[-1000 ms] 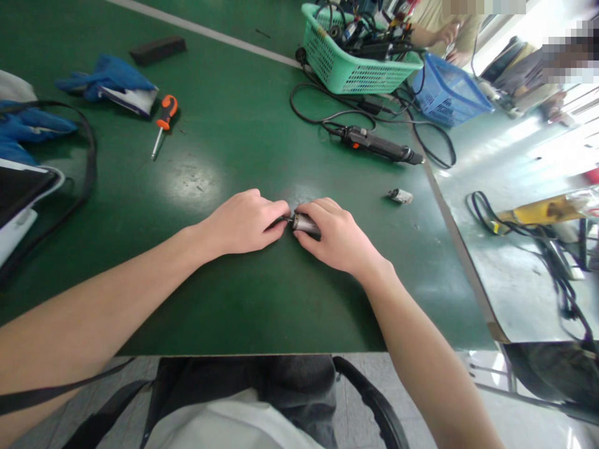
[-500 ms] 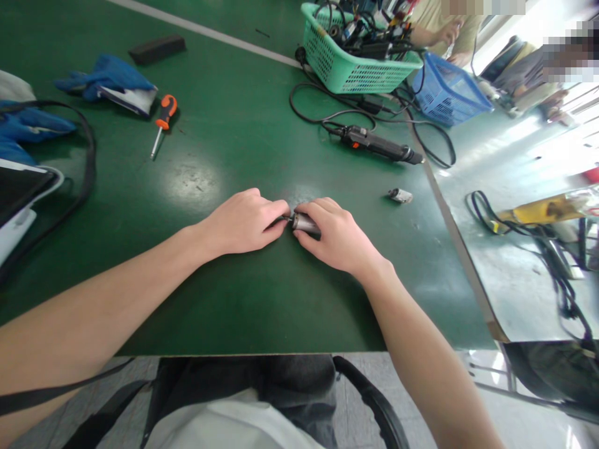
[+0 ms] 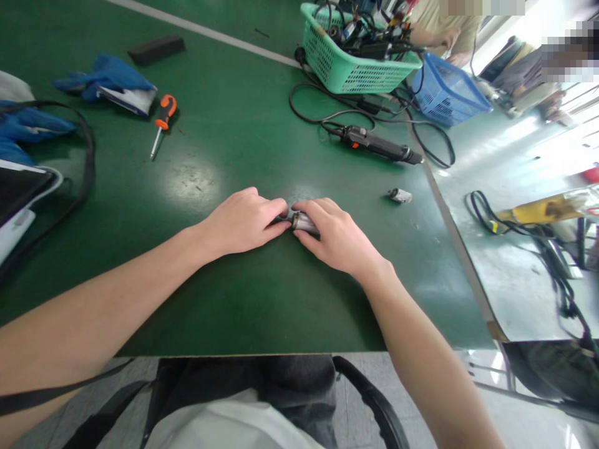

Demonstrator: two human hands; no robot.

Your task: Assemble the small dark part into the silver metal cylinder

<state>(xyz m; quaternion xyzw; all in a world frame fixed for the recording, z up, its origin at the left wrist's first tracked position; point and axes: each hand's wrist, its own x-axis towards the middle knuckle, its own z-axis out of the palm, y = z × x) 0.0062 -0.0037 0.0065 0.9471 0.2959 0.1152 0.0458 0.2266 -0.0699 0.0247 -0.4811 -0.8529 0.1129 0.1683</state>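
My right hand [image 3: 339,234] is wrapped round a small silver cylindrical motor [image 3: 306,223], which lies on its side on the green table. Its left end pokes out between thumb and fingers; the rest is hidden under the palm. Close against that end is my left hand [image 3: 250,221], thumb and forefinger pinched together. A thin dark bit shows between these fingertips, too small to name. Farther right on the tabletop lies a second small silver motor [image 3: 400,196], apart from both hands.
An electric screwdriver [image 3: 379,143] with a looped cord lies ahead on the right. Behind it stand a green basket [image 3: 358,72] of parts and a blue basket [image 3: 449,93]. An orange-handled screwdriver [image 3: 163,121], blue gloves [image 3: 105,78] and a dark block [image 3: 156,50] lie left. Co-workers sit beyond.
The left thumb and fingertips have shifted slightly, the thumb tip now nearer the motor's end. The right forefinger has lifted a little off the motor's near end. Everything else stays put.
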